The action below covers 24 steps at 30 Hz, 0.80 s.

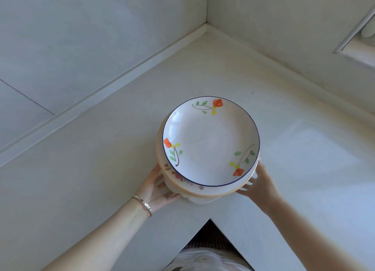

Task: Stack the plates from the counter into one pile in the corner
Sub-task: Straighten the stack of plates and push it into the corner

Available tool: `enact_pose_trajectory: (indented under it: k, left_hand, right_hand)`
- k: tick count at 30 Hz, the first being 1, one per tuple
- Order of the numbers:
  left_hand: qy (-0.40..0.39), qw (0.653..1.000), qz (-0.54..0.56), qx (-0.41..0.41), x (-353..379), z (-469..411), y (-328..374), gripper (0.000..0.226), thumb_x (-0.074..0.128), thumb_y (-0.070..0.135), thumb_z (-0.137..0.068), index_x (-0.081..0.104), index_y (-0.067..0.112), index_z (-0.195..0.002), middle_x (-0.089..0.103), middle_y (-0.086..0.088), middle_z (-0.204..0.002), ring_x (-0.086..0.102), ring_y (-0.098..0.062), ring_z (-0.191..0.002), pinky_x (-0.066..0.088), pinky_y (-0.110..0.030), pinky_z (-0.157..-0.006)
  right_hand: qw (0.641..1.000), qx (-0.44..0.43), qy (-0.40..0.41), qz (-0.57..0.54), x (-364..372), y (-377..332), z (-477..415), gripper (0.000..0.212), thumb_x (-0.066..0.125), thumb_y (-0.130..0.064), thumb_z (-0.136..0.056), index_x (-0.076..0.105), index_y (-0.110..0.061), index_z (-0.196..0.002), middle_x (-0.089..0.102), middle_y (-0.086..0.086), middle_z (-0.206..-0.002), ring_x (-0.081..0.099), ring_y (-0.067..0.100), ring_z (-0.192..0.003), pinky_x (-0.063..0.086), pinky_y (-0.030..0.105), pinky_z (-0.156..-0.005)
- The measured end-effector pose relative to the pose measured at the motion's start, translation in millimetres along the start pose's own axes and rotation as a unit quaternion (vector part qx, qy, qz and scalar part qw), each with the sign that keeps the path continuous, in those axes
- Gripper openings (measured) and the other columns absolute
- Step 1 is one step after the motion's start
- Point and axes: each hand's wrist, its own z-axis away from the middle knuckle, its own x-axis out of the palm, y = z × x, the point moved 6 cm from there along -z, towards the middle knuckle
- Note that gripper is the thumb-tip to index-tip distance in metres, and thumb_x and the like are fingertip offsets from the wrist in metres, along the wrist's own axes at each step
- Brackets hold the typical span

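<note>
**A:** Where does the pile of plates (203,191) stand?

**B:** Well short of the wall corner (206,47), out over the near part of the white surface (101,169). I cannot tell whether its base touches the surface or hangs just above it.

**A:** And the hands?

**B:** One on each side. The left hand (156,186), the one with the bracelet (143,205), curls its fingers round the pile's lower edge on the side away from the wall corner. The right hand (257,185) clasps the opposite rim, thumb up along the edge and fingers tucked beneath.

**A:** What worries you?

**B:** The floral plate (211,141) on top. It sits off-centre, shifted toward the wall corner, so the orange-rimmed plate (205,193) under it shows only on the near side. Nothing holds that top plate except its own weight. If the pile tilts on its way toward the wall corner, I judge it could slide off.

**A:** Anything else?

**B:** Glazed rims are slick, and both grips sit low. A jerk or a hard set-down could chip the bottom plate or fan the pile apart.
</note>
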Motion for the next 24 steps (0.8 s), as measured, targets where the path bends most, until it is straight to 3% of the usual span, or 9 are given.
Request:
enact_pose_trajectory:
  k: [2,6,11,17,21,24]
  left_hand:
    - [-0.003,1.000,-0.005,0.001,8,-6,8,0.057,0.082,0.037,-0.047,0.067,0.009,-0.094,0.067,-0.014,-0.099,0.059,-0.039,-0.098,0.055,-0.053,-0.064]
    - [-0.016,1.000,-0.019,0.003,31,-22,35,0.052,0.083,0.038,-0.044,0.073,0.005,-0.083,0.075,-0.014,-0.083,0.061,-0.038,-0.093,0.054,-0.054,-0.065]
    - [-0.008,0.999,-0.040,0.014,67,-50,77,0.068,0.081,0.044,-0.044,0.064,0.008,-0.099,0.063,-0.012,-0.107,0.058,-0.035,-0.098,0.054,-0.054,-0.065]
    - [-0.011,0.998,-0.061,0.027,120,-89,134,0.069,0.078,0.048,-0.044,0.065,0.006,-0.096,0.065,-0.012,-0.104,0.061,-0.032,-0.095,0.056,-0.050,-0.064]
    - [-0.007,0.997,-0.061,0.036,153,-113,168,0.080,0.080,0.050,-0.041,0.062,0.003,-0.103,0.064,-0.013,-0.109,0.060,-0.033,-0.102,0.055,-0.052,-0.072]
    - [-0.008,0.997,-0.068,0.040,177,-131,192,0.088,0.081,0.053,-0.040,0.060,0.003,-0.109,0.064,-0.014,-0.112,0.060,-0.035,-0.104,0.055,-0.051,-0.070]
  right_hand:
    - [1.000,-0.002,-0.004,0.004,3,-10,-9,0.060,0.049,-0.059,-0.078,0.052,-0.025,-0.126,0.054,0.023,-0.127,0.059,0.039,-0.108,0.043,0.057,-0.098]
    - [1.000,-0.004,-0.006,0.011,12,-35,-34,0.059,0.046,-0.058,-0.083,0.045,-0.028,-0.134,0.052,0.022,-0.129,0.057,0.039,-0.111,0.042,0.057,-0.100]
    - [1.000,-0.002,-0.010,0.018,28,-78,-71,0.063,0.051,-0.060,-0.073,0.050,-0.028,-0.128,0.054,0.022,-0.126,0.058,0.039,-0.108,0.044,0.055,-0.097]
    - [0.999,-0.016,-0.015,0.034,45,-137,-129,0.074,0.056,-0.064,-0.063,0.050,-0.028,-0.127,0.054,0.021,-0.122,0.059,0.036,-0.103,0.049,0.051,-0.088]
    - [0.999,-0.024,-0.013,0.046,56,-177,-169,0.084,0.066,-0.067,-0.055,0.048,-0.028,-0.127,0.053,0.021,-0.122,0.058,0.037,-0.103,0.049,0.051,-0.087]
    - [0.999,-0.026,-0.014,0.039,66,-209,-198,0.077,0.062,-0.067,-0.062,0.050,-0.028,-0.127,0.052,0.023,-0.124,0.058,0.039,-0.101,0.047,0.051,-0.090]
